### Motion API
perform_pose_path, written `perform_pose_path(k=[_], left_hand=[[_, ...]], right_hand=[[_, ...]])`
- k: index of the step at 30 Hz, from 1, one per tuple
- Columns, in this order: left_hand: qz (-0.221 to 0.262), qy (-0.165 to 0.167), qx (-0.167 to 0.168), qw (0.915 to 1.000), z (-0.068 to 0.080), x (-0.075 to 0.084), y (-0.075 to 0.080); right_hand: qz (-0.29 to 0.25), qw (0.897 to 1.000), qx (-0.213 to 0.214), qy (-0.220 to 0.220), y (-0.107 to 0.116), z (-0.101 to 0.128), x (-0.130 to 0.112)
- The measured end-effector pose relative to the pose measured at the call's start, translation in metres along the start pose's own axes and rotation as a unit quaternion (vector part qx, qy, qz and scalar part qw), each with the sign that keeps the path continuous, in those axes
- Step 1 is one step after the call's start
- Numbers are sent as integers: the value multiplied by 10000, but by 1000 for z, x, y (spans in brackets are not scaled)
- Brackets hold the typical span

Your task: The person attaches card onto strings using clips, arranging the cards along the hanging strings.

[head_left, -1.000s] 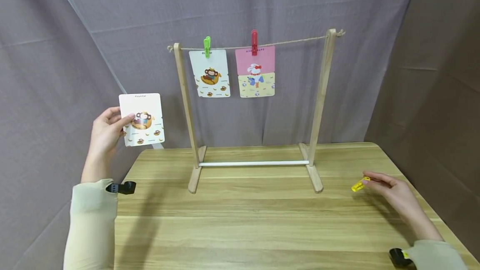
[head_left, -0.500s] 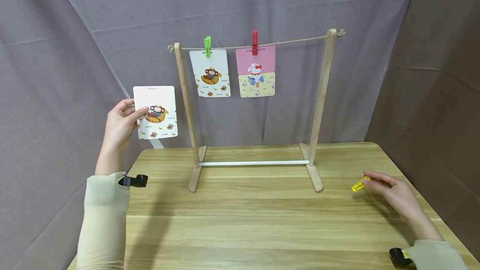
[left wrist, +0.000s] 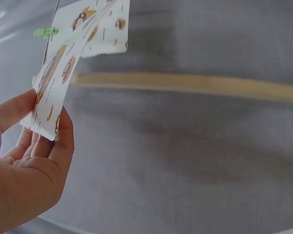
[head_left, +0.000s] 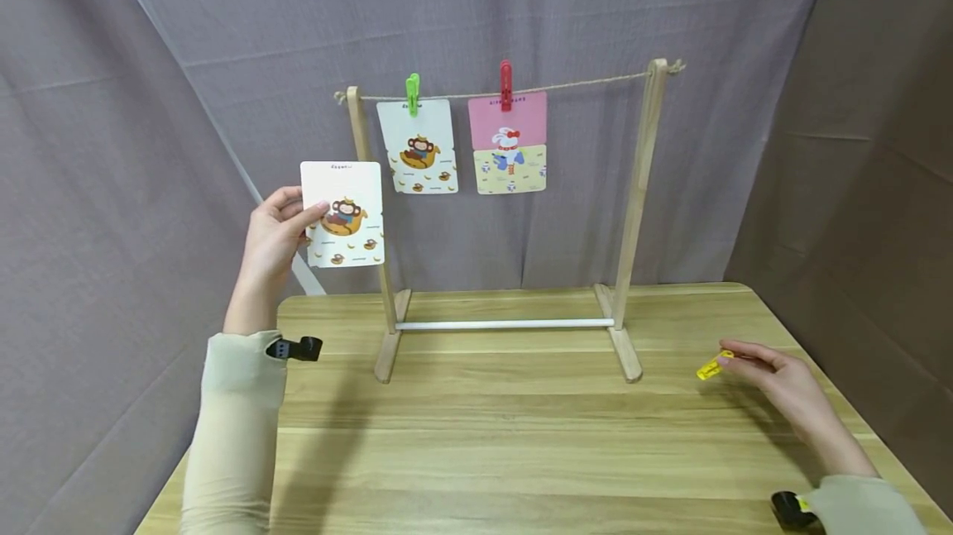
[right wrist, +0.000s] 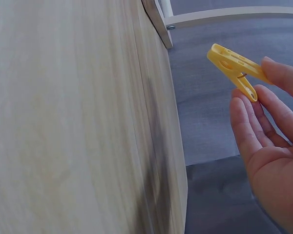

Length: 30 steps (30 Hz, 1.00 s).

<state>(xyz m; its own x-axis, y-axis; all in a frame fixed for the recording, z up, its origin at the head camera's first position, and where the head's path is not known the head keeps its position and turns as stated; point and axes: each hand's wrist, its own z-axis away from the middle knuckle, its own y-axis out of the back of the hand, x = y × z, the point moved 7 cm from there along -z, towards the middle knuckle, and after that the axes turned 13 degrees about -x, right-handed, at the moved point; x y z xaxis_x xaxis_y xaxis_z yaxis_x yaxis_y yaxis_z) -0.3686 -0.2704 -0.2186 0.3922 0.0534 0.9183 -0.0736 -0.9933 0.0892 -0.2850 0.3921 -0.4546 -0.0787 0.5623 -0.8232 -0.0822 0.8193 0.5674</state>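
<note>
1. Stretching across the lower half of the head view: wooden table [head_left: 521, 452], grain running side to side, grey cloth backdrop [head_left: 521, 6] hanging behind at 12 o'clock.
2. Standing upright at the far middle of the table: wooden rack [head_left: 640, 188], two posts joined low by a white bar [head_left: 505, 323], twine [head_left: 581, 85] running between the post tops.
3. Hanging from the twine: white monkey card [head_left: 417, 146] under a green peg [head_left: 412, 93], and at its 3 o'clock, just beside it, pink rabbit card [head_left: 508, 142] under a red peg [head_left: 506, 84].
4. Rising from the table's 9 o'clock edge: left hand [head_left: 274, 237], cream sleeve below it, pinching a second monkey card [head_left: 342, 214] by its left edge, thumb pressing the front, other fingers lying together behind. Card being held upright in the air, overlapping the rack's left post in the head view, at 8 o'clock of the hanging white card and apart from it. In the left wrist view, same card [left wrist: 53, 78] seen edge-on between thumb and fingertips [left wrist: 63, 141].
5. Resting low over the table at 4 o'clock of the rack: right hand [head_left: 782, 386], pinching a yellow peg [head_left: 713, 365] by its rear end. In the right wrist view, peg [right wrist: 234, 68] sitting between fingertips [right wrist: 283, 73], remaining fingers lying loosely together; thumb not clearly showing.
</note>
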Motion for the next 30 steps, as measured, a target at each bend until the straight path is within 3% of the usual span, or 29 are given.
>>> perform_pose_path(k=[9, 20, 30], left_hand=[[188, -171, -228, 9994, -11, 0, -28], [422, -188, -572, 9973, -27, -3, -68], [533, -193, -659, 9962, -38, -1, -97]], right_hand=[[-8, 9999, 25, 129, -3, -2, 0], [110, 9999, -9, -60, -3, -3, -4], [63, 10000, -15, 32, -3, -6, -2]])
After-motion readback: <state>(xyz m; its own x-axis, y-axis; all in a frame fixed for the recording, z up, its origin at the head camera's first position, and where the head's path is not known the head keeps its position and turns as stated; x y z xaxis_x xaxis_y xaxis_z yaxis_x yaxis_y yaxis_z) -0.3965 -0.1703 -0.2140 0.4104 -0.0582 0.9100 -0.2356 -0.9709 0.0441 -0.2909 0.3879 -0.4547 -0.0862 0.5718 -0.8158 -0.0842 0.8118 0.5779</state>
